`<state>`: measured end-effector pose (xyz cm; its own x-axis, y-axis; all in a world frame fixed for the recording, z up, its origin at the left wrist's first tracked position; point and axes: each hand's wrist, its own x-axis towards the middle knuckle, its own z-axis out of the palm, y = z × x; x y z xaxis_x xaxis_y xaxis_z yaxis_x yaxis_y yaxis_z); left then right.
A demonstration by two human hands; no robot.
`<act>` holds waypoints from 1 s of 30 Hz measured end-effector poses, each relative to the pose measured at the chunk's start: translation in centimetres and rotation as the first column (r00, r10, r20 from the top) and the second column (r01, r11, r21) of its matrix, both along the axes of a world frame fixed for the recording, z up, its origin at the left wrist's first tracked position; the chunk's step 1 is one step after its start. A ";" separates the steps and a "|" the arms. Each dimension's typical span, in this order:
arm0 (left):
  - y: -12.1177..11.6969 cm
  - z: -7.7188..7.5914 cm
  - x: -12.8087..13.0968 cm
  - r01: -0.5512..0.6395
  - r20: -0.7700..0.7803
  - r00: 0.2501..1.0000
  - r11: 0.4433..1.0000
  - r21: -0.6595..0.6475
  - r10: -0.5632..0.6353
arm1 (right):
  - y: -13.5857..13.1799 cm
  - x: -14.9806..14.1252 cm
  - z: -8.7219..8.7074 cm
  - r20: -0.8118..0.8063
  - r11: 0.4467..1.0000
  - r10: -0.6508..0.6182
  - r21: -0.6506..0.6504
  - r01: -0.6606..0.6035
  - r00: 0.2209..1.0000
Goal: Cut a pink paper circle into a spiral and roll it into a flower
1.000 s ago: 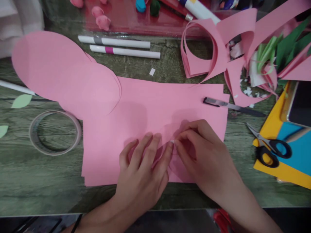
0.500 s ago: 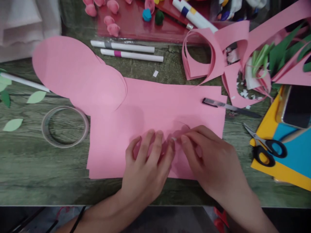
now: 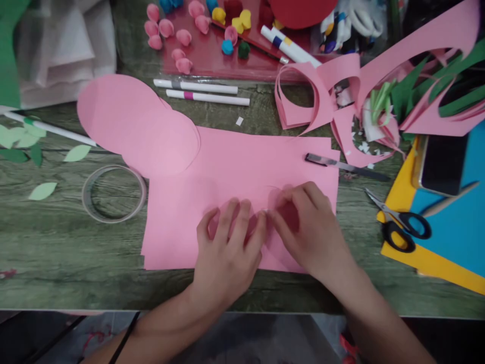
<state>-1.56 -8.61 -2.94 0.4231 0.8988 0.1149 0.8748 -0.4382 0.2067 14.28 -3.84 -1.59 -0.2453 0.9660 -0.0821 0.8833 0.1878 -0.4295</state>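
Table [image 3: 45, 273]: green wood grain
Pink sheets [image 3: 242, 156]: stacked before you
Tape roll [image 3: 86, 194]: at your left
Two white markers [image 3: 207, 97]: beyond the sheets

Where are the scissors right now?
In the head view, the scissors lie on the right side, beyond the right hand, with their black handles over the yellow paper and blue paper, just below the phone.

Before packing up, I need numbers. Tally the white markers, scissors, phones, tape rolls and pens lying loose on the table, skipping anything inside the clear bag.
Markers: 5
Scissors: 1
Phone: 1
Tape roll: 1
Pen: 1
Total: 9
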 end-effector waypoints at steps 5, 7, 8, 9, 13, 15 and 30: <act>-0.1 0.0 0.0 0.006 -0.024 1.000 1.000 0.019 -0.005 | -0.1 -0.5 -0.5 0.107 0.999 -0.038 0.023 0.036 0.994; -0.1 0.1 0.0 0.005 -0.032 0.999 1.000 0.013 -0.004 | -0.1 -0.7 -0.5 0.113 0.999 -0.044 0.017 0.042 0.993; -0.1 0.1 0.0 0.005 -0.035 0.999 1.000 0.010 -0.004 | -0.1 -0.7 -0.4 0.114 0.999 -0.045 0.015 0.043 0.992; -0.1 0.1 0.0 0.006 -0.040 0.999 1.000 0.004 -0.005 | -0.1 -0.8 -0.4 0.115 0.999 -0.045 0.012 0.044 0.992; 0.0 0.2 0.0 0.011 -0.058 0.998 1.000 -0.021 -0.012 | -0.4 -0.9 -0.5 0.132 0.999 -0.046 0.014 0.045 0.990; 0.0 0.2 0.0 0.007 -0.057 0.998 0.999 -0.031 -0.008 | -0.4 -1.0 -0.6 0.141 0.999 -0.045 0.022 0.042 0.989; -0.2 -0.1 0.2 -0.013 -0.085 0.996 0.998 0.060 0.018 | -0.9 -1.3 -0.7 0.166 0.994 -0.064 0.102 0.048 0.984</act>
<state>-1.38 -8.82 -3.08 0.4196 0.8980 0.1322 0.8950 -0.4336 0.1046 12.95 -4.78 -2.31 -0.1811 0.9832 -0.0229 0.9518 0.1694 -0.2558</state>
